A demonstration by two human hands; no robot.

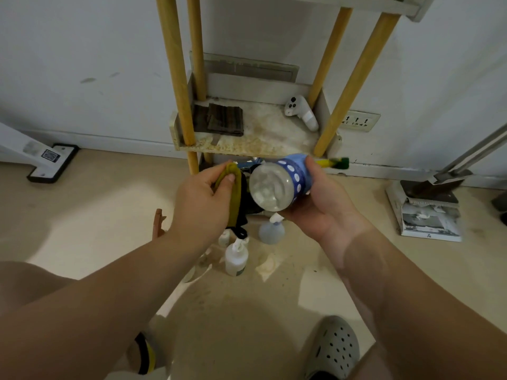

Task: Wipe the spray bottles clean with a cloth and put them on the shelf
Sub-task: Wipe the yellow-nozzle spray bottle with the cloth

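My right hand (321, 204) grips a clear bottle with a blue label (277, 185), tilted so its round base faces me. My left hand (203, 201) pinches a bunched olive and black cloth (236, 193) just left of the bottle's base. Below my hands, on the floor, stand a white spray bottle (236, 256), a bluish spray bottle (271, 229) and a smaller one (224, 238) partly hidden by my left wrist. The shelf (263, 141) with yellow posts stands against the wall right behind them.
On the shelf lie a folded dark cloth (222, 119) and a white controller (301, 112). A green and yellow brush (333, 162) pokes out under the shelf. A white floor-tool head (52, 163) lies at left, a dustpan on a box (428, 209) at right.
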